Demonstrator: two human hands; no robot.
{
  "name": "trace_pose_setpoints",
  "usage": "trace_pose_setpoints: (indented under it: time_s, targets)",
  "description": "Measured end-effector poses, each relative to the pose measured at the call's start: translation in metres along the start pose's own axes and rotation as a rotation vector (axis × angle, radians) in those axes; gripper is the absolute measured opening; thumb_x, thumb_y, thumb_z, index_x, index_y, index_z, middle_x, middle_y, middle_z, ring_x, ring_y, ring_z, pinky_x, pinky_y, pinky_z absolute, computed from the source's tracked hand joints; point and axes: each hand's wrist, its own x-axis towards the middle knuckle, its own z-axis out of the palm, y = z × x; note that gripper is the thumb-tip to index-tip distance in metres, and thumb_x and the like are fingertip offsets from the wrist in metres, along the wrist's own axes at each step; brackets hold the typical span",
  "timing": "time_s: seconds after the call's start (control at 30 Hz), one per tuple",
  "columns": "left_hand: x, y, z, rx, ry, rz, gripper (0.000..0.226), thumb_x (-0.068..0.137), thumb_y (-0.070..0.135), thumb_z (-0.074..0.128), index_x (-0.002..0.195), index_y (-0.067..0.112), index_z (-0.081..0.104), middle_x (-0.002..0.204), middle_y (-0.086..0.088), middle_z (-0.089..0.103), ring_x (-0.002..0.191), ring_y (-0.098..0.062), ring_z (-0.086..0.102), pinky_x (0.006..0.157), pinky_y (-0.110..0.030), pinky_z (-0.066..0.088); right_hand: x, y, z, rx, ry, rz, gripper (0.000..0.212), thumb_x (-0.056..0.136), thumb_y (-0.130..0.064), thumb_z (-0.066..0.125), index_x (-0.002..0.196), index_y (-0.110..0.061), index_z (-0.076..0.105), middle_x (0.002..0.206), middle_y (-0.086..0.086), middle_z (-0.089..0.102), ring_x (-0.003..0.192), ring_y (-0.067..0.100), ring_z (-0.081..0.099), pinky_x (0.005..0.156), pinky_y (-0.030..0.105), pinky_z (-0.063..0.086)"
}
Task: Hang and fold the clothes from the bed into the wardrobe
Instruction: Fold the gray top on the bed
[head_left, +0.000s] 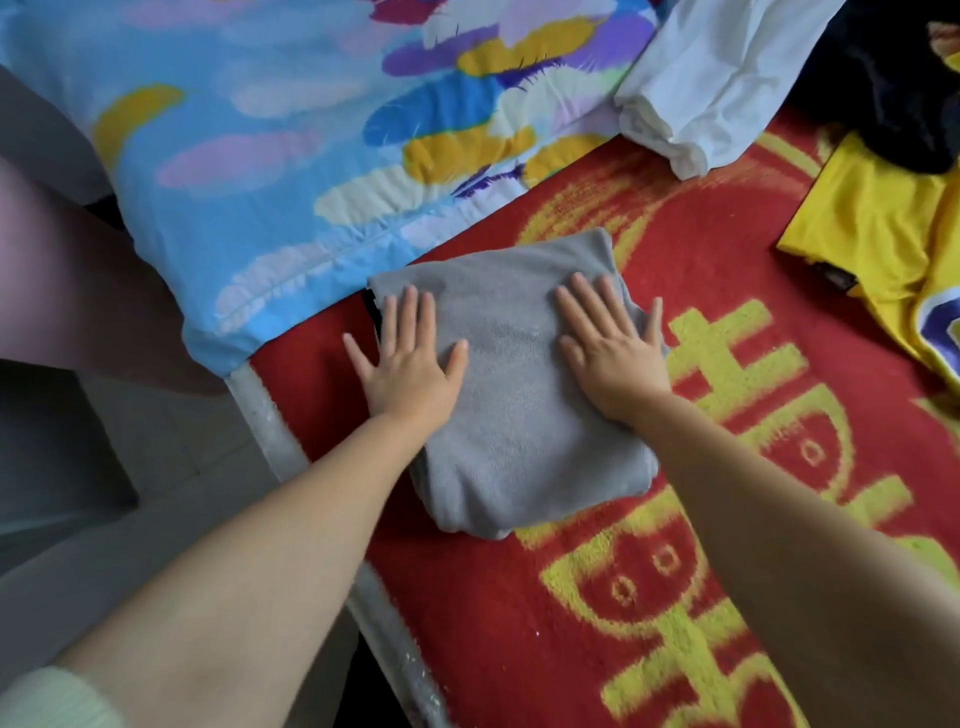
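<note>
A grey garment (519, 415) lies folded into a thick rectangle on the red and yellow bed cover (571, 623), near the bed's left edge. My left hand (410, 358) presses flat on its left side, fingers straight and spread. Flat on the garment's upper right part lies my right hand (613, 348), fingers straight too. Neither hand grips the cloth.
A blue pillow with coloured feather print (311, 130) lies just behind the grey garment. A white garment (717, 78), a black one (883, 78) and a yellow one (883, 234) lie at the far right. The bed's edge (270, 415) and floor are at the left.
</note>
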Motion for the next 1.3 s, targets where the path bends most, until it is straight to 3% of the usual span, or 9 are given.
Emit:
trace_pose_setpoints:
  time_s: [0.13,0.23,0.3,0.43,0.5,0.57,0.73,0.87,1.3]
  targets:
    - [-0.010,-0.010,-0.007,0.042,-0.036,-0.061,0.070,0.095,0.055,0.015,0.154,0.018,0.001,0.160,-0.001,-0.012,0.146,-0.017,-0.015,0.113,-0.062,-0.005,-0.029,0.046,-0.006,-0.036,-0.101,0.179,0.054,0.102,-0.043,0.013,0.153,-0.031,0.000,0.162,-0.005,-0.004,0.147,0.016,-0.013,0.112,0.064,-0.010]
    - [-0.060,0.013,-0.018,0.031,0.217,0.267,0.074,0.091,0.048,0.034,0.148,0.002,0.026,0.156,-0.017,0.022,0.146,-0.026,0.017,0.112,-0.064,0.004,-0.078,0.027,-0.014,-0.054,0.153,-0.172,0.063,0.092,-0.027,0.035,0.152,-0.021,0.019,0.158,0.008,0.022,0.147,0.023,0.007,0.111,0.069,0.006]
    - [-0.110,0.033,-0.003,0.065,0.222,0.447,0.081,0.080,0.049,0.052,0.143,-0.001,0.036,0.148,-0.018,0.038,0.139,-0.026,0.035,0.109,-0.068,0.017,-0.115,-0.001,-0.002,-0.112,0.165,-0.440,0.077,0.076,-0.030,0.048,0.150,-0.021,0.026,0.154,0.010,0.032,0.145,0.029,0.019,0.108,0.072,0.014]
    - [-0.150,0.042,0.032,0.265,-0.043,0.299,0.115,0.077,0.050,0.065,0.145,0.007,-0.018,0.153,-0.011,-0.023,0.143,-0.020,-0.016,0.110,-0.056,-0.018,-0.131,-0.013,0.018,-0.296,0.088,-0.372,0.086,0.073,-0.030,0.072,0.149,-0.025,0.029,0.154,0.008,0.032,0.142,0.031,0.027,0.099,0.077,0.023]
    - [-0.135,0.033,0.038,0.299,0.017,0.291,0.121,0.073,0.048,0.070,0.146,0.014,-0.020,0.155,-0.007,-0.024,0.144,-0.019,-0.017,0.110,-0.054,-0.020,-0.111,-0.007,0.016,-0.282,0.175,-0.291,0.070,0.081,-0.025,0.066,0.146,-0.023,0.038,0.152,0.009,0.036,0.139,0.034,0.033,0.097,0.077,0.027]
    - [-0.121,0.026,0.038,0.288,0.096,0.261,0.116,0.066,0.046,0.075,0.152,0.020,0.002,0.160,-0.007,-0.002,0.148,-0.022,0.000,0.112,-0.057,-0.010,-0.097,-0.007,0.019,-0.247,0.220,-0.301,0.061,0.085,-0.021,0.061,0.144,-0.021,0.043,0.149,0.010,0.041,0.136,0.037,0.038,0.094,0.074,0.034]
    - [-0.104,0.017,0.037,0.248,0.006,0.211,0.077,0.089,0.027,0.055,0.152,0.029,0.010,0.161,-0.004,-0.006,0.147,-0.019,-0.009,0.108,-0.066,0.011,-0.089,-0.018,0.012,-0.111,0.060,-0.238,0.050,0.099,-0.014,0.043,0.147,-0.023,0.036,0.151,0.002,0.036,0.142,0.028,0.026,0.080,0.046,0.054]
    - [-0.087,0.017,-0.008,0.018,0.042,0.248,0.058,0.090,0.012,0.049,0.145,0.026,0.035,0.154,0.002,0.030,0.143,-0.017,0.026,0.102,-0.043,0.040,-0.078,-0.028,-0.035,-0.131,0.097,-0.259,0.044,0.095,-0.012,0.041,0.138,-0.021,0.044,0.137,-0.003,0.047,0.127,0.025,0.039,0.075,0.040,0.054]
    - [-0.199,-0.072,-0.200,-0.046,0.218,0.203,0.056,0.086,0.013,0.057,0.139,0.022,0.045,0.143,0.002,0.046,0.129,-0.021,0.045,0.091,-0.038,0.048,-0.147,-0.180,-0.204,-0.276,0.113,-0.463,0.043,0.094,-0.015,0.046,0.136,-0.023,0.041,0.132,0.001,0.048,0.121,0.029,0.046,0.074,0.033,0.042]
